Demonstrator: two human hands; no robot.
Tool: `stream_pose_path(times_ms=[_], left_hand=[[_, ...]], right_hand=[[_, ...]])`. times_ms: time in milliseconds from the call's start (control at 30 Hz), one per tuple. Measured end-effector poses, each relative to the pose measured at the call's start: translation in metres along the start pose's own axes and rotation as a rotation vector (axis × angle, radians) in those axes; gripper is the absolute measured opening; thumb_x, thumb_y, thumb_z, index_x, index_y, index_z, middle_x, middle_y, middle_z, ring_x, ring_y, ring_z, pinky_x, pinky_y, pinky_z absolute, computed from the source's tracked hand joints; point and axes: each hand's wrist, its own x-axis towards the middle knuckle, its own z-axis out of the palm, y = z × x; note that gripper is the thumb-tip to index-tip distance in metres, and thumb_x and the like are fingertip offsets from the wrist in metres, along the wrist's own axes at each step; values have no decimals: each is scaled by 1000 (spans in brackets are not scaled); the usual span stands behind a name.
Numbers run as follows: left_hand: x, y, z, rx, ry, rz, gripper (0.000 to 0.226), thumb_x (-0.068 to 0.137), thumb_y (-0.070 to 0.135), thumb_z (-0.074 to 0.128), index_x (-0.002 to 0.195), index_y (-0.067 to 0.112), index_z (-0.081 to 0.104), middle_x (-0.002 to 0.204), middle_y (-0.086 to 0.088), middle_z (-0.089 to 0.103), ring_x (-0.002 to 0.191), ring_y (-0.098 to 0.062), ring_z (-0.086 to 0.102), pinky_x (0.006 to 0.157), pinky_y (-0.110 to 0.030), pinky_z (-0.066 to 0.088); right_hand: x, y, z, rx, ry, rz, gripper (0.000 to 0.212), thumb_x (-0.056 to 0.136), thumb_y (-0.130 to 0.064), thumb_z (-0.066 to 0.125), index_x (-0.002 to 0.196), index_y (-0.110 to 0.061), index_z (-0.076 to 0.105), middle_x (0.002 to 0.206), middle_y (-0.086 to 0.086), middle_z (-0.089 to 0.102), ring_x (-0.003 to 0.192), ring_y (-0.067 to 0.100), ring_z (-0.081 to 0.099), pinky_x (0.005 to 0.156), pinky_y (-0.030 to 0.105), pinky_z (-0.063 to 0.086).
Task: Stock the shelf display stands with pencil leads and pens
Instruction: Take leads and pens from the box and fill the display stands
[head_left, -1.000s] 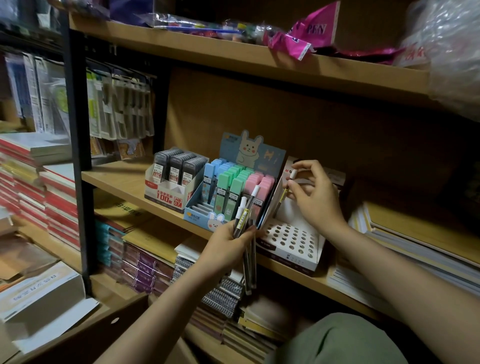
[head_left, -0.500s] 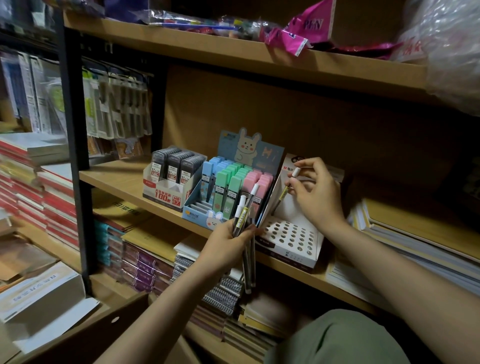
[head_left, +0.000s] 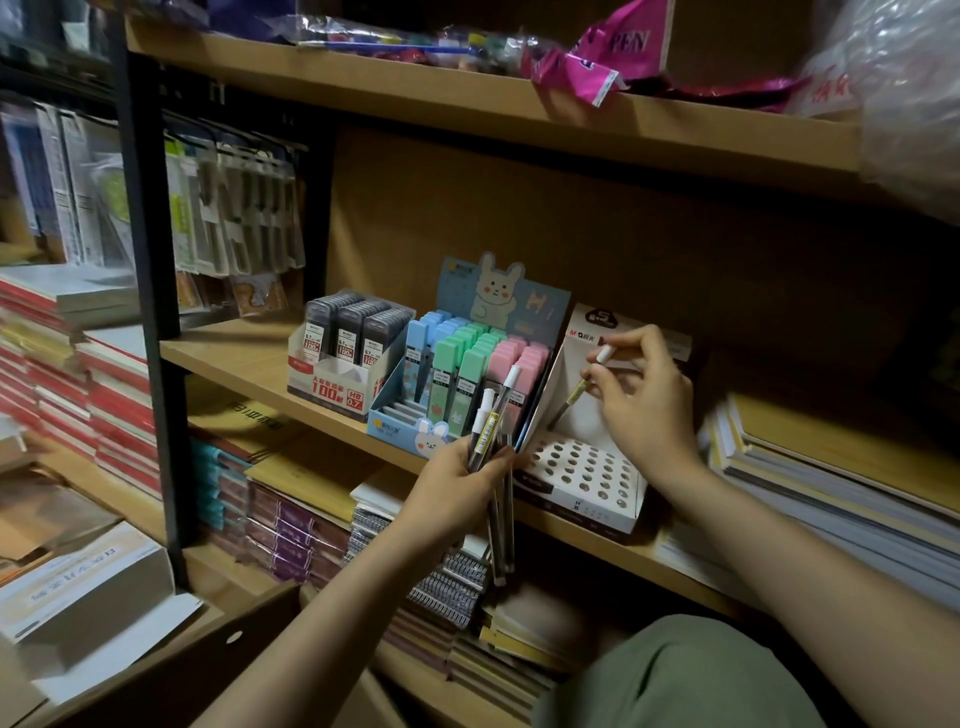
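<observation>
Lots of clutter sitting around here. A pink packet (head_left: 597, 57) marked PEN is lying on the top shelf beside a clear bag of colourful bits (head_left: 405, 44). Bubble wrap (head_left: 904, 104) is bulging in at the upper right. Carded packs (head_left: 234, 202) are hanging at the left, red-edged notebooks (head_left: 62, 364) are piling up beneath them, and spiral notebooks (head_left: 452, 582) are stacking up on the lower shelf. Paper pads (head_left: 831, 478) are lying flat at the right.

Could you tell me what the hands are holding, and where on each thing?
Left hand grips a bundle of pens mid-barrel; right hand pinches one pen near its capped top.
</observation>
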Motion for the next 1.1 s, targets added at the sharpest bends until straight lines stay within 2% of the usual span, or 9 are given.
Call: stream_pose_path(times_ms=[267,433,567,667,800,867,967,1033,1100], left_hand=[[-2,1,3,35,18,-4,25,98,28,54,105,9,69,57,1,41,42,-7,33,39,-20,26],[-3,3,2,18,-7,-18,30,97,29,55,110,5,65,66,-7,43,44,-8,35,39,-19,27],[-3,2,1,8,-29,-28,24,95,30,56,105,13,70,69,-8,48,46,-8,39,40,-18,28],[-3,2,1,-36,-28,-12,19,95,26,57,99,12,69,61,8,63,44,0,50,40,-12,35],[-6,9,-1,-218,-141,-16,24,95,22,57,104,3,68,100,-6,75,46,6,56,41,-8,39],[-9,14,-2,-323,-188,-43,36,93,25,59,114,-5,63,92,-6,76,40,2,50,38,-11,36],[-11,17,-4,-333,-218,-50,44,92,29,60,119,-6,61,58,8,67,36,0,32,36,-12,26],[-11,18,-5,-312,-213,-53,38,90,32,63,111,1,68,63,6,65,42,-5,28,39,-16,20],[-14,19,-3,-289,-218,-49,25,86,33,66,94,11,73,63,5,63,45,-8,27,41,-18,18]], right_hand=[[12,-8,4,-161,1,-78,20,87,-7,69,103,-19,65,93,-5,69,87,8,68,75,23,57],[27,-18,15,-278,17,-83,17,87,-14,71,103,-17,72,89,-6,69,80,5,63,68,3,43],[16,-14,21,-350,-14,-28,15,87,-14,72,101,-16,70,85,-8,61,77,7,60,64,10,41],[8,-12,19,-372,-37,-9,12,87,-16,72,98,-18,68,85,-11,60,78,3,56,67,13,42],[3,-22,10,-394,-76,-7,33,87,-22,72,119,-19,65,96,-4,64,76,5,61,72,22,54],[-6,-29,5,-423,-38,-85,31,87,-27,71,117,-22,64,94,-7,60,69,2,57,62,12,45],[-20,-40,-1,-205,-240,23,20,86,-34,71,104,-26,72,87,-12,68,74,-2,62,61,7,45],[-25,-47,0,-81,-425,143,26,81,-38,74,106,-27,73,87,-11,73,80,-3,66,71,11,51],[-28,-51,2,-3,-470,193,27,78,-32,79,103,-26,73,85,-7,74,81,5,69,76,21,55]])
